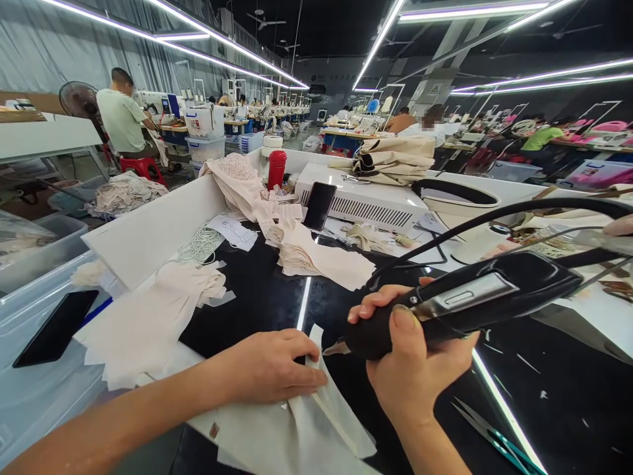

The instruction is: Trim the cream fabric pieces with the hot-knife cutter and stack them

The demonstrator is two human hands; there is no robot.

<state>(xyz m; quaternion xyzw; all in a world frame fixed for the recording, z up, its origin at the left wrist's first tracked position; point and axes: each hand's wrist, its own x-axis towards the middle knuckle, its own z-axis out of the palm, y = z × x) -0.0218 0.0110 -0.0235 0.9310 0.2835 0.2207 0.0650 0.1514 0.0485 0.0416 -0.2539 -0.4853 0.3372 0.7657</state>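
My left hand (277, 369) pinches a pale cream fabric piece (336, 415) at its folded edge, its fingers closed near the upper end. A narrow strip runs along that edge. My right hand (415, 369) is wrapped round what looks like a black glue gun (459, 293), with a silver lever along its top and a thick hose at its back. The gun's pointed metal nozzle (337, 348) is close beside the strip, near my left fingertips; whether it touches is unclear. More cream fabric pieces (153, 316) lie in a stack to the left.
Scissors (494, 435) lie at the lower right. Beyond my hands are another fabric stack (321, 254), a phone (320, 206), a red flask (277, 169) and a white vented machine (356, 198). A second phone (57, 328) lies left. A seated co-worker (121, 115) is farther off.
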